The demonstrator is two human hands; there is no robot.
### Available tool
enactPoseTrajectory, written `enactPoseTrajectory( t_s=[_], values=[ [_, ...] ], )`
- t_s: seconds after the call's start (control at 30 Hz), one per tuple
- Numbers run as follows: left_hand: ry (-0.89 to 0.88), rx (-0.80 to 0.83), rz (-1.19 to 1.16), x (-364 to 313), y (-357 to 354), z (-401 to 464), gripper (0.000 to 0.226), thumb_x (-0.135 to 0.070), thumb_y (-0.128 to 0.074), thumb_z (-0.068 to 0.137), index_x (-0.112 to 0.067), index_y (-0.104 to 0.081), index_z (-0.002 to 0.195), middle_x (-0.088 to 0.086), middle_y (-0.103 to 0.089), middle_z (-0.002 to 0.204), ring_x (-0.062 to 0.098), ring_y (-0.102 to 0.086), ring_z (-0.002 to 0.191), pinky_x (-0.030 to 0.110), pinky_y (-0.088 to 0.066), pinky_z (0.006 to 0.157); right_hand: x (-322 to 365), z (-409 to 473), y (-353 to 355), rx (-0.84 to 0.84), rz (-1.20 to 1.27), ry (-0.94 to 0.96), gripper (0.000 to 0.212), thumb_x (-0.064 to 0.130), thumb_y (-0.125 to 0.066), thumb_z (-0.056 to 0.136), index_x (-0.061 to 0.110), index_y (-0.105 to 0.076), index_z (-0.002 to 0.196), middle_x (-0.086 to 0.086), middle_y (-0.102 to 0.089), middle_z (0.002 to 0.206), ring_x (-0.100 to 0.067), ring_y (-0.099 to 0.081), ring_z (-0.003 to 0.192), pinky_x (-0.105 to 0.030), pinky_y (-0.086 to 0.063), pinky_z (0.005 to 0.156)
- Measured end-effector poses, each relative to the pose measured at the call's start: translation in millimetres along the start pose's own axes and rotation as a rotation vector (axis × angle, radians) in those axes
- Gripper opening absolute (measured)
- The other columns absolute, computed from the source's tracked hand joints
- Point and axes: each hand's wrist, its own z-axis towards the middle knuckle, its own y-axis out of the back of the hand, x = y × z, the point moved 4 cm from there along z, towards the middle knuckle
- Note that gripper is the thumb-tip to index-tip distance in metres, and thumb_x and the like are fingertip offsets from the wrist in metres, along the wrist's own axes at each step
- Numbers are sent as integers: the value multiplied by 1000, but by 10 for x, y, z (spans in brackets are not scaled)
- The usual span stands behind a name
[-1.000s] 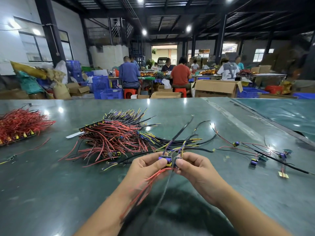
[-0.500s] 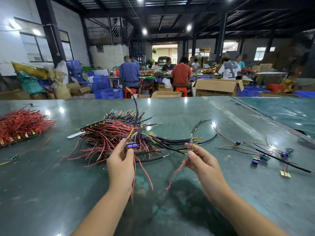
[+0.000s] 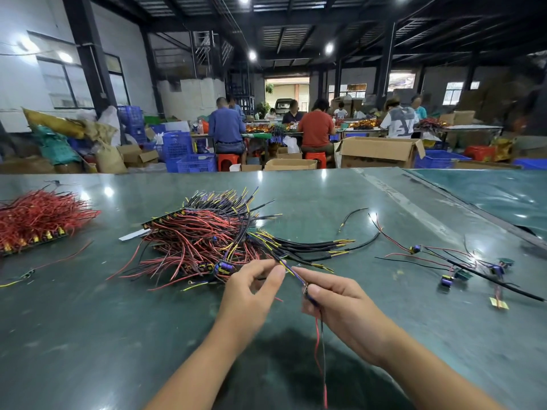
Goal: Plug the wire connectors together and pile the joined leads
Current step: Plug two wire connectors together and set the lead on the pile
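Workshop benches fill the background, where seated people (image 3: pixel 315 128) work among cardboard boxes (image 3: pixel 380 152) and blue crates (image 3: pixel 195 162); up close lies a glossy green table (image 3: pixel 88 315).

Just above that table, the left hand (image 3: pixel 251 291) pinches a thin dark lead (image 3: pixel 291 272) between thumb and forefinger, with the other fingers loosely curled. The right hand (image 3: pixel 340 306) grips the same lead a little lower along its run, fingers curled round what looks like a small connector, though the plug itself is mostly hidden. Below the right grip a red and a black wire (image 3: pixel 319 350) hang slack toward the camera.

Just beyond the left grip sits the pile of joined leads (image 3: pixel 207 241), red and black wires splayed out with purple connectors at its near edge. Well off to the right of the right grip lie loose leads (image 3: pixel 444 261) with small plugs.

These leads appear light and floppy, so they will likely droop and snag on neighbours. The hard connector body seems the sensible place to hold, since pulling on the thin wire could strain the crimp. Whether this pair is fully mated cannot be told.
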Motion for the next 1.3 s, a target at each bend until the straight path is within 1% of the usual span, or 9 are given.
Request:
enactPoseTrajectory(
  t_s=[0.13, 0.23, 0.33, 0.6, 0.7, 0.8, 0.97, 1.1, 1.3],
  values=[
    [78, 43, -202, 26, -20, 6, 8, -14, -68, 82, -12, -71, 89, 4, -71, 86, 8, -61, 77, 21, -50, 69, -2, -13, -24, 74, -7, 0, 33, 5, -61, 84, 9, -68, 116, 1, -51, 71, -12, -45, 66, -27, -38, 74],
    [103, 79, -279, 50, -29, 2, 21, -24, -69, 72, -8, -68, 85, 4, -67, 78, 10, -59, 72, 24, -51, 63, -23, -18, 3, 65, -71, 1, 34, 12, -56, 83, 15, -70, 113, 4, -53, 74, -11, -47, 68, -25, -41, 74],
    [109, 66, -266, 57, -43, 7, 5, -7, -69, 80, -6, -65, 82, 2, -65, 71, 11, -59, 68, 25, -51, 61, -34, -23, 35, 9, -280, 27, 31, 14, -55, 87, 24, -70, 113, 9, -58, 74, -10, -52, 70, -22, -44, 76],
    [159, -112, -213, 150, -70, -20, 15, 3, -64, 84, -11, -61, 79, -3, -63, 66, 9, -58, 66, 36, -49, 75, -45, -12, -17, -115, -823, 237, 50, 10, -63, 88, 42, -43, 121, 22, -54, 91, -7, -59, 83, -18, -47, 84],
    [152, -122, -267, 140, -60, -9, 14, 3, -62, 86, -10, -60, 80, -3, -64, 66, 9, -59, 65, 30, -50, 71, -81, 8, -13, -164, -634, 196, 45, 12, -64, 88, 38, -46, 121, 15, -59, 89, -14, -64, 80, -26, -52, 79],
    [134, -138, -333, 122, -38, 4, 12, 3, -61, 86, -8, -59, 83, -4, -66, 67, 8, -60, 64, 21, -52, 66, -98, 15, 53, -291, -490, 137, 41, 13, -68, 86, 35, -51, 116, 18, -61, 90, -15, -65, 76, -21, -51, 67],
    [155, -165, -409, 141, -25, -7, 11, 1, -62, 85, -9, -57, 86, -1, -66, 68, 11, -62, 67, 20, -52, 67, -89, 11, 79, -279, -578, 158, 29, 9, -72, 81, 30, -62, 98, 14, -60, 73, -3, -55, 59, -10, -40, 60],
    [191, -90, -445, 126, -69, -12, 13, 1, -60, 87, -9, -53, 89, 9, -72, 79, 17, -69, 74, 25, -56, 67, -116, 27, 72, -264, -568, 179, 27, 5, -70, 80, 31, -62, 83, 15, -59, 65, -3, -51, 55, -11, -38, 56],
    [204, -87, -378, 133, -56, -7, 16, 4, -64, 84, -8, -53, 88, 7, -70, 73, 17, -68, 70, 25, -55, 61, -33, 10, 97, -281, -601, 293, 27, 7, -79, 74, 28, -63, 79, 9, -61, 72, -6, -55, 62, -15, -43, 62]
  ],
)
